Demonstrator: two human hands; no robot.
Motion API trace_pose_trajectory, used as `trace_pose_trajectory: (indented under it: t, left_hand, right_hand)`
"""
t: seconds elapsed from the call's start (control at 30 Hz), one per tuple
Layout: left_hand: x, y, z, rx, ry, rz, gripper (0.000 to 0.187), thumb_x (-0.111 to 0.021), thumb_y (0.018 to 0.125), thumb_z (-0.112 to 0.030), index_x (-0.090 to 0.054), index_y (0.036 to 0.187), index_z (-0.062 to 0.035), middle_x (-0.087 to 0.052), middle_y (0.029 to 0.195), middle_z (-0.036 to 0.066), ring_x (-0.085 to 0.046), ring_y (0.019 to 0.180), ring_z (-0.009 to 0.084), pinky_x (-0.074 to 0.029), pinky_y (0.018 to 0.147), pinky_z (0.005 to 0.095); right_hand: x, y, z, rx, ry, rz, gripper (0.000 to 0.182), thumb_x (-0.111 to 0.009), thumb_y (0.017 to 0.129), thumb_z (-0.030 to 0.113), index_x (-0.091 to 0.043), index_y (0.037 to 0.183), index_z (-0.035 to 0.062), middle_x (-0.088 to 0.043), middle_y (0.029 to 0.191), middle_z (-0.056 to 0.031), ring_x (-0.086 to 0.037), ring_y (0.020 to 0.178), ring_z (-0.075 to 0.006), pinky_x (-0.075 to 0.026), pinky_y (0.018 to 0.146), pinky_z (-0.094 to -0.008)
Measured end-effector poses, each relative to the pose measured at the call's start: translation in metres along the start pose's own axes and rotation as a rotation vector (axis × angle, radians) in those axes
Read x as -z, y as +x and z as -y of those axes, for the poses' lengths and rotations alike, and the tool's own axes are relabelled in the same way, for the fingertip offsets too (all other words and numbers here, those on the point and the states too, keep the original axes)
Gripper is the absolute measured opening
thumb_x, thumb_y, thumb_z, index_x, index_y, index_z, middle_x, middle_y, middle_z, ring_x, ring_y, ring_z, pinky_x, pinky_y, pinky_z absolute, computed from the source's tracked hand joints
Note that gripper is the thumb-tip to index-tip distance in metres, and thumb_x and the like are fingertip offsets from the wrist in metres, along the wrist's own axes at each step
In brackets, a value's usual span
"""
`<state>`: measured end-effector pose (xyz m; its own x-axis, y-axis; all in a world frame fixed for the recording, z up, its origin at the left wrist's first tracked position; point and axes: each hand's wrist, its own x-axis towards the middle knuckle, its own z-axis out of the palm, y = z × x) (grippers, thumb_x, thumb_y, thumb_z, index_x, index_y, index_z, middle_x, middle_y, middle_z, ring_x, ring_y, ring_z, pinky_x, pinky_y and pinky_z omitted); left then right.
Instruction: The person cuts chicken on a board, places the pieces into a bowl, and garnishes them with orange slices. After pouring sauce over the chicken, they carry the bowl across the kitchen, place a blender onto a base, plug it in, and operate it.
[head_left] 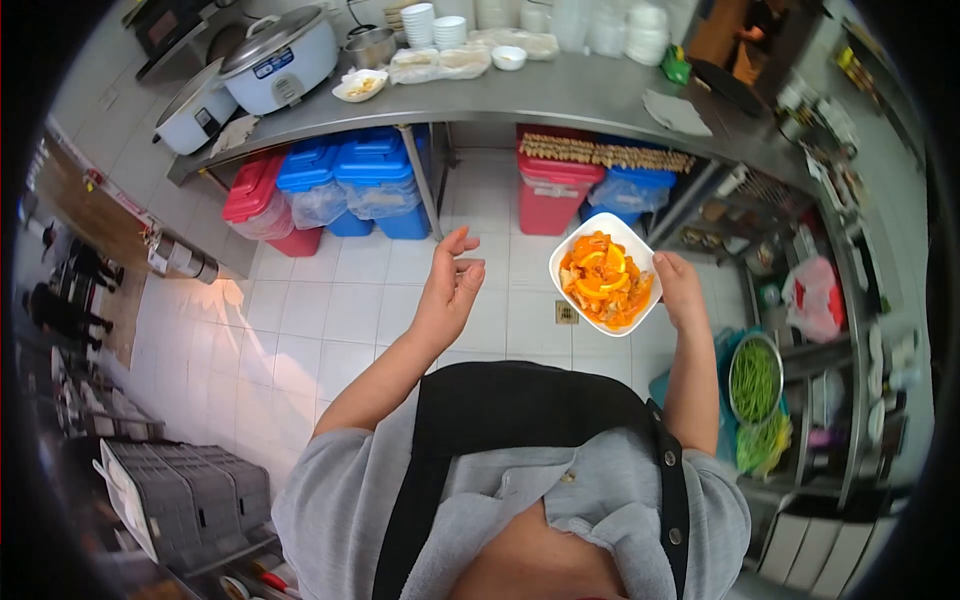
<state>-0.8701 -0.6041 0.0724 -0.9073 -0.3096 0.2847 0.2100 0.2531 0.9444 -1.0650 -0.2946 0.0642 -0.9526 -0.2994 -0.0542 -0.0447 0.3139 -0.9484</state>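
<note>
My right hand (680,286) grips the right rim of a white square bowl (567,240), its thumb over the edge. Orange-coated pieces of food (606,268) fill the bowl, with orange slices on top. The bowl hangs in the air over the tiled floor. My left hand (452,282) is raised to the left of the bowl, apart from it. Its fingers are spread and partly curled, with nothing between them.
A steel counter (450,112) ahead bears rice cookers (280,62) and stacked cups. Red and blue bins (385,180) stand beneath it. At right, shelving and a bowl of green beans (755,378); at lower left, a grey crate (190,500).
</note>
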Motion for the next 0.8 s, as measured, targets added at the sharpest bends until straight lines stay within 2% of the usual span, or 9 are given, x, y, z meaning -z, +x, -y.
trace_pose_trajectory:
  t: [0.07, 0.17, 0.3, 0.4, 0.53, 0.57, 0.8]
  left_hand:
    - [-0.008, 0.018, 0.002, -0.002, 0.010, -0.057, 0.057, -0.051, 0.100, -0.021, -0.024, 0.148, -0.0041, -0.043, 0.136, 0.018, -0.054, 0.112, 0.0222, -0.046, 0.093, 0.0348]
    - [-0.015, 0.041, 0.016, 0.037, 0.056, -0.140, 0.055, -0.049, 0.100, -0.018, -0.024, 0.148, -0.0038, -0.044, 0.136, 0.018, -0.055, 0.111, 0.0223, -0.046, 0.093, 0.0348]
    - [-0.008, 0.077, 0.034, 0.084, 0.116, -0.207, 0.055, -0.049, 0.101, -0.022, -0.024, 0.148, -0.0035, -0.045, 0.135, 0.018, -0.057, 0.109, 0.0223, -0.046, 0.094, 0.0343]
    - [-0.007, 0.119, 0.059, 0.067, 0.139, -0.230, 0.056, -0.049, 0.102, -0.025, -0.025, 0.147, -0.0036, -0.045, 0.135, 0.018, -0.058, 0.108, 0.0219, -0.046, 0.094, 0.0342]
    - [-0.005, 0.196, 0.081, 0.025, 0.094, -0.192, 0.056, -0.050, 0.102, -0.025, -0.026, 0.147, -0.0034, -0.045, 0.135, 0.017, -0.058, 0.106, 0.0206, -0.045, 0.094, 0.0338]
    - [-0.009, 0.216, 0.085, 0.020, 0.079, -0.185, 0.056, -0.050, 0.102, -0.025, -0.026, 0.147, -0.0033, -0.045, 0.135, 0.017, -0.057, 0.106, 0.0203, -0.045, 0.094, 0.0337]
    - [-0.055, 0.324, 0.099, -0.020, 0.056, 0.067, 0.056, -0.054, 0.100, -0.023, -0.028, 0.146, -0.0024, -0.045, 0.136, 0.017, -0.055, 0.111, 0.0211, -0.045, 0.095, 0.0337]
  right_hand:
    - [0.004, 0.053, -0.001, 0.086, -0.036, 0.030, 0.031, -0.052, 0.098, 0.023, -0.066, 0.103, -0.0033, -0.065, 0.080, -0.0051, -0.059, 0.066, -0.0122, -0.048, 0.059, -0.0282]
    - [0.002, 0.119, 0.006, 0.088, -0.051, 0.044, 0.031, -0.052, 0.098, 0.023, -0.066, 0.099, -0.0043, -0.066, 0.080, -0.0074, -0.060, 0.068, -0.0135, -0.049, 0.062, -0.0295]
    - [-0.004, 0.188, 0.005, 0.068, 0.032, 0.022, 0.032, -0.051, 0.099, 0.023, -0.066, 0.098, -0.0056, -0.067, 0.080, -0.0086, -0.061, 0.070, -0.0136, -0.049, 0.063, -0.0293]
    - [0.004, 0.242, 0.004, 0.016, 0.118, 0.009, 0.033, -0.049, 0.100, 0.023, -0.064, 0.103, -0.0058, -0.068, 0.084, -0.0096, -0.065, 0.069, -0.0158, -0.053, 0.061, -0.0307]
    - [0.015, 0.296, 0.003, -0.071, 0.172, -0.126, 0.033, -0.048, 0.100, 0.024, -0.062, 0.106, -0.0056, -0.068, 0.086, -0.0103, -0.067, 0.067, -0.0178, -0.057, 0.057, -0.0325]
    - [0.022, 0.311, 0.002, -0.064, 0.176, -0.150, 0.036, -0.048, 0.100, 0.028, -0.062, 0.110, -0.0044, -0.068, 0.088, -0.0090, -0.067, 0.070, -0.0163, -0.058, 0.061, -0.0323]
    - [0.089, 0.394, -0.024, -0.124, 0.201, -0.452, 0.037, -0.045, 0.100, 0.026, -0.059, 0.115, -0.0054, -0.068, 0.092, -0.0123, -0.068, 0.071, -0.0205, -0.059, 0.059, -0.0333]
